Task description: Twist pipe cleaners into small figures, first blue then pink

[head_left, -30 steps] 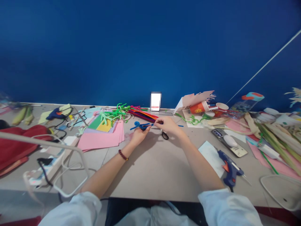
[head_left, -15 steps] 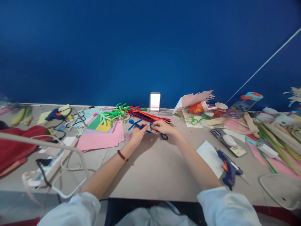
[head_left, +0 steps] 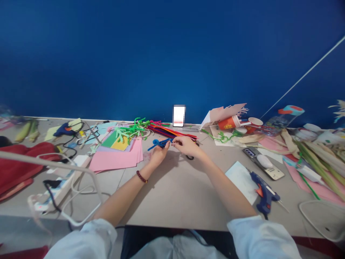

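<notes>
At far left, a crumpled red cloth (head_left: 21, 165) is lying on the pale grey bench (head_left: 172, 194), with a white power strip (head_left: 60, 189) sitting nearer the person and a blue hot-glue gun (head_left: 63, 130) resting farther back, its black cable trailing. Moving right, a fanned stack of pink, yellow and green craft paper (head_left: 115, 158) is lying flat, with a tangle of bright green pipe cleaners (head_left: 132, 129) spreading along its far edge.

The left hand (head_left: 159, 154), wearing a dark red beaded bracelet (head_left: 141, 176), is closed in a pinch on a twisted blue pipe-cleaner figure (head_left: 160, 144). The figure is sitting between both hands, raised just above the bench and just right of the paper. The right hand (head_left: 187, 146) is curled nearly shut, pinching the figure's right end. A bundle of multicoloured pipe cleaners (head_left: 172, 132) is lying just behind the hands, and black-handled scissors (head_left: 190, 157) are lying partly under the right hand.

Farther right, an orange-red paper cup (head_left: 229, 123) is lying on its side. Nearer the person, a second blue hot-glue gun (head_left: 265, 192) is resting beside a white paper sheet (head_left: 239, 181). Long green leaves (head_left: 320, 162) are piling up at far right.
</notes>
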`<action>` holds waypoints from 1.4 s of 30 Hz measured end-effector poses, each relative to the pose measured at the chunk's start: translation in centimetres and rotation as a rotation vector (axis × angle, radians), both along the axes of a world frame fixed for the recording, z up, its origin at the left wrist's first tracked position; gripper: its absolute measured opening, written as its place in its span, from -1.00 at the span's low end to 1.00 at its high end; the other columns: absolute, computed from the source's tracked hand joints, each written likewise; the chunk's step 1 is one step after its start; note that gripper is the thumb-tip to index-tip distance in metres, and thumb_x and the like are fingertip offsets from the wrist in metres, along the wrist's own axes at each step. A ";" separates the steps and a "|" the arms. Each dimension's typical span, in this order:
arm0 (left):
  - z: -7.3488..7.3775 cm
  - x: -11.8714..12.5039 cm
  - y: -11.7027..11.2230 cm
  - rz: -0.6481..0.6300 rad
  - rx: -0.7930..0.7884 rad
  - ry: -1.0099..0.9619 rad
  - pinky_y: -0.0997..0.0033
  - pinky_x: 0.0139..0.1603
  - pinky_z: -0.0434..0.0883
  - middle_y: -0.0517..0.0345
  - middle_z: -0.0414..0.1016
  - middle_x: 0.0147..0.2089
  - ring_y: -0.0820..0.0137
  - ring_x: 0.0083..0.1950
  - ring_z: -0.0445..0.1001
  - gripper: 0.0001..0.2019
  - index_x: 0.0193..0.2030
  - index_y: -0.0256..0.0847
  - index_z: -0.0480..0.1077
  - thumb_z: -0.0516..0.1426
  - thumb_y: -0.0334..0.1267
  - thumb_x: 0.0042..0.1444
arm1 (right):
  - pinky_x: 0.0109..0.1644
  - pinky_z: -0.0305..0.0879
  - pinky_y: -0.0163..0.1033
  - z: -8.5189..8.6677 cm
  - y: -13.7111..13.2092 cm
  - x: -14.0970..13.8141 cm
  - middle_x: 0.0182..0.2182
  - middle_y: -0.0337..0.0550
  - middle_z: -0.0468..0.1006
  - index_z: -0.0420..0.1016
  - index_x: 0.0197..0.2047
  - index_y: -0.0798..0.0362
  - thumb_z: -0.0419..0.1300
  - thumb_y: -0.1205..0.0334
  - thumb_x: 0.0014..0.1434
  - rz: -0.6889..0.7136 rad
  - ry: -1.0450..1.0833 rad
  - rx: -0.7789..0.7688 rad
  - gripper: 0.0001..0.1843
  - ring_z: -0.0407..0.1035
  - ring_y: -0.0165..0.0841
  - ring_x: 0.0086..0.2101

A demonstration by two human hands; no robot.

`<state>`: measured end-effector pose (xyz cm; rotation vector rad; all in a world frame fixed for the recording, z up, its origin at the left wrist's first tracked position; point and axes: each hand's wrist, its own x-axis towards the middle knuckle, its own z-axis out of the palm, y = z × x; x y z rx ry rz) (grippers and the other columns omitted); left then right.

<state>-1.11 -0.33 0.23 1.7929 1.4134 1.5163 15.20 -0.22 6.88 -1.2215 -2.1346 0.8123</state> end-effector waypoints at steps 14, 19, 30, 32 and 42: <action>0.2 0.4 -0.4 -0.024 -0.134 -0.096 0.31 -0.17 0.40 0.07 0.52 -0.32 0.30 -0.27 0.50 -0.80 -0.29 -0.19 0.44 0.12 -0.12 0.07 | -0.24 0.19 -0.29 0.2 0.0 -0.1 -0.30 -0.13 0.57 0.52 -0.29 0.05 0.02 0.29 0.23 -0.040 -0.090 0.286 -0.77 0.40 -0.32 -0.29; 0.5 0.3 -0.3 -0.009 -0.216 -0.206 0.36 -0.21 0.41 0.09 0.54 -0.32 0.32 -0.29 0.50 -0.76 -0.28 -0.22 0.46 0.15 -0.09 0.01 | -0.25 0.17 -0.31 0.0 -0.2 -0.4 -0.29 -0.13 0.57 0.51 -0.26 0.04 0.02 0.29 0.23 -0.047 -0.137 0.305 -0.78 0.39 -0.33 -0.28; 0.4 0.6 0.3 -0.056 -0.370 -0.566 0.53 -0.51 0.22 0.22 0.41 -0.44 0.52 -0.49 0.29 -0.80 -0.37 -0.22 0.42 0.22 -0.15 -0.12 | -0.24 0.14 -0.31 -0.9 0.2 -0.5 -0.30 -0.11 0.57 0.52 -0.30 0.05 0.03 0.34 0.22 0.076 -0.142 0.248 -0.77 0.39 -0.33 -0.27; 0.5 0.7 0.3 -0.115 -0.453 -0.680 0.54 -0.55 0.18 0.25 0.36 -0.50 0.55 -0.54 0.24 -0.75 -0.38 -0.23 0.41 0.26 -0.14 -0.18 | -0.25 0.15 -0.31 -1.0 0.4 -0.2 -0.32 -0.12 0.57 0.53 -0.31 0.05 0.05 0.35 0.20 0.085 -0.117 0.212 -0.78 0.39 -0.34 -0.30; 0.6 0.6 0.1 -0.276 -0.500 -0.562 0.54 -0.61 0.11 0.26 0.32 -0.55 0.59 -0.60 0.16 -0.74 -0.40 -0.26 0.45 0.29 -0.13 -0.19 | -0.25 0.21 -0.30 -1.9 2.4 2.3 -0.37 -0.16 0.57 0.56 -0.35 0.06 0.12 0.26 0.14 0.025 0.028 0.050 -0.82 0.39 -0.37 -0.35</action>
